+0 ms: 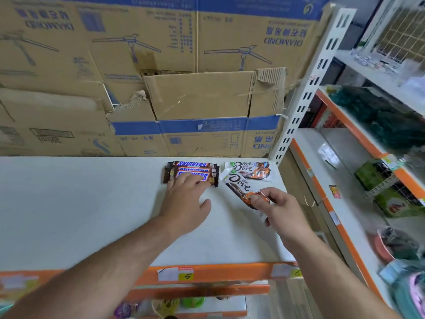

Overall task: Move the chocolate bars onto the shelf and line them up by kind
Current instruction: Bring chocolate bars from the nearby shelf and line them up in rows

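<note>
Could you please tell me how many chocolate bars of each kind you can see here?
Snickers bars: 3
Dove bars: 2, one of them pinched by the right hand
Total: 5

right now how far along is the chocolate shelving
Done: three brown-wrapped Snickers bars lined up on the white shelf, touched by the left hand, one white Dove bar beside them. In hand: the right hand pinches a second white Dove bar, tilted. Left: straightening it.
</note>
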